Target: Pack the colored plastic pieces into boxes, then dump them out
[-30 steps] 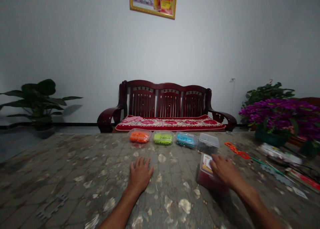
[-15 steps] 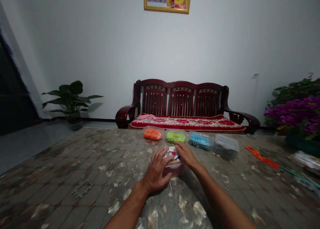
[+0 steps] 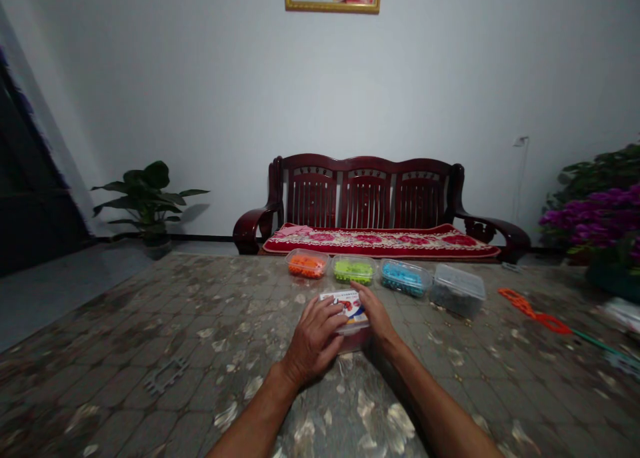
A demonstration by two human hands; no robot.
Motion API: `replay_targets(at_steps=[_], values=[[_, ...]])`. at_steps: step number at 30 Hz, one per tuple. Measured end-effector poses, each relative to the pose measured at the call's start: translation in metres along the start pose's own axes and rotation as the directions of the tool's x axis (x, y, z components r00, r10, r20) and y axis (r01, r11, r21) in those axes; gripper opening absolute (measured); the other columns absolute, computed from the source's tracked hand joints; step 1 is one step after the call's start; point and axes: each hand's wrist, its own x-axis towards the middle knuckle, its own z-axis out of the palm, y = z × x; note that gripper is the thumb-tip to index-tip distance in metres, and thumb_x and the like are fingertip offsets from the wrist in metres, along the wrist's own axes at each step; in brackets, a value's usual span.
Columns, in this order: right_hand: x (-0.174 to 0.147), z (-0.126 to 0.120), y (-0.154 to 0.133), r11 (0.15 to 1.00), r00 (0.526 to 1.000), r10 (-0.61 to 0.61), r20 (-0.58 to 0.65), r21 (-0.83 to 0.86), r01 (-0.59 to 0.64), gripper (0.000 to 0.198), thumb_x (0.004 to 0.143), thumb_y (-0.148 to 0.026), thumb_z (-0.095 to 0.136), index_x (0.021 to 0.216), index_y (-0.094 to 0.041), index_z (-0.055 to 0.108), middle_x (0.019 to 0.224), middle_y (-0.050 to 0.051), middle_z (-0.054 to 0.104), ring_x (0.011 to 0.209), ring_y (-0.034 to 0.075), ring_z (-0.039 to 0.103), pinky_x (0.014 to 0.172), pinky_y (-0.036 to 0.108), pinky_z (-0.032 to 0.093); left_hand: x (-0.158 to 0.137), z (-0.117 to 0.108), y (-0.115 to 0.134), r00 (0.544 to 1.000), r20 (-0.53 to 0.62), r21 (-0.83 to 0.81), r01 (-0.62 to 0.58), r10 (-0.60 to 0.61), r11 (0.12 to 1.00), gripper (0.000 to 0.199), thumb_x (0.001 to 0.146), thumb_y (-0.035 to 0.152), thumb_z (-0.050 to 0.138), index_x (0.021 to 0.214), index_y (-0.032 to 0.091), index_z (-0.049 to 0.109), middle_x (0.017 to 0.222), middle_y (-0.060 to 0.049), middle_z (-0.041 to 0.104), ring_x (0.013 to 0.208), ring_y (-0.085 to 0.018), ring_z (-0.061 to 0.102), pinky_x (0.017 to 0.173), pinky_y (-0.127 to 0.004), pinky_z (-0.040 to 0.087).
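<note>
Between my hands, on the table, stands a clear plastic box with reddish contents and a lid bearing a white printed label. My left hand grips its left side, fingers lying over the lid's edge and thumb near the front wall. Against the right side rests my right hand, its fingers along the lid's edge; part of that side is hidden. Just behind are open boxes of small orange pieces, lime-green pieces and blue pieces. A lidded box with dark contents stands farther right.
A grey toothed frame piece lies at left on the patterned tablecloth. Orange linked pieces and a green rod are at right. Beyond the table are a wooden bench, a potted plant and purple flowers.
My right hand has slid off the lid's top toward its right edge, so more of the label shows. The left hand stays on the box. The view has shifted slightly.
</note>
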Motion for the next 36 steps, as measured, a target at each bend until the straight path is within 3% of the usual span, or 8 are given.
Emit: replay_targets(at_steps=[5, 20, 27, 31, 36], values=[[0.001, -0.001, 0.001, 0.999, 0.998, -0.029, -0.049, -0.038, 0.027, 0.054, 0.07, -0.062, 0.072, 0.104, -0.021, 0.076, 0.101, 0.007, 0.077, 0.09, 0.028, 0.068, 0.082, 0.039, 0.053, 0.0, -0.003, 0.0, 0.999, 0.034, -0.024, 0.009, -0.008, 1.0, 0.047, 0.088, 0.011, 0.05, 0.131, 0.025, 0.057, 0.136, -0.009, 0.063, 0.138, -0.027, 0.048, 0.12, -0.06, 0.028], [0.006, -0.005, 0.011, 0.999, 0.999, -0.03, -0.039, -0.03, 0.029, 0.05, 0.071, -0.054, 0.07, 0.107, -0.019, 0.075, 0.1, 0.007, 0.077, 0.088, 0.026, 0.068, 0.084, 0.039, 0.053, -0.004, 0.002, -0.006, 0.999, 0.043, -0.006, 0.002, -0.002, 1.0, 0.036, 0.097, 0.017, 0.049, 0.13, 0.024, 0.059, 0.137, -0.008, 0.064, 0.14, -0.025, 0.047, 0.122, -0.057, 0.025], [0.006, -0.003, 0.01, 0.991, 0.993, -0.105, -0.052, -0.09, 0.1, 0.05, 0.076, -0.06, 0.064, 0.106, -0.021, 0.076, 0.113, 0.009, 0.075, 0.105, 0.028, 0.066, 0.094, 0.041, 0.05, -0.003, 0.001, -0.006, 0.999, 0.045, -0.034, 0.024, -0.023, 0.999, 0.034, 0.099, 0.018, 0.05, 0.13, 0.025, 0.059, 0.138, -0.007, 0.064, 0.14, -0.025, 0.047, 0.121, -0.056, 0.028], [0.001, -0.001, 0.011, 0.995, 0.979, -0.086, -0.184, -0.071, 0.073, 0.055, 0.076, -0.062, 0.064, 0.111, -0.021, 0.07, 0.115, 0.009, 0.073, 0.106, 0.028, 0.065, 0.091, 0.04, 0.052, -0.002, -0.001, -0.005, 0.999, 0.032, -0.067, 0.028, -0.026, 0.997, 0.032, 0.1, 0.02, 0.049, 0.131, 0.024, 0.058, 0.137, -0.008, 0.064, 0.141, -0.025, 0.045, 0.118, -0.052, 0.035], [-0.027, -0.009, 0.016, 0.995, 0.877, -0.074, -0.474, -0.1, 0.03, 0.038, 0.072, -0.056, 0.067, 0.094, -0.025, 0.064, 0.098, 0.004, 0.071, 0.095, 0.026, 0.065, 0.078, 0.036, 0.053, 0.001, 0.004, -0.002, 0.997, 0.014, -0.059, 0.073, -0.072, 0.996, 0.032, 0.1, 0.02, 0.05, 0.13, 0.024, 0.06, 0.136, -0.008, 0.064, 0.138, -0.025, 0.048, 0.115, -0.051, 0.039]])
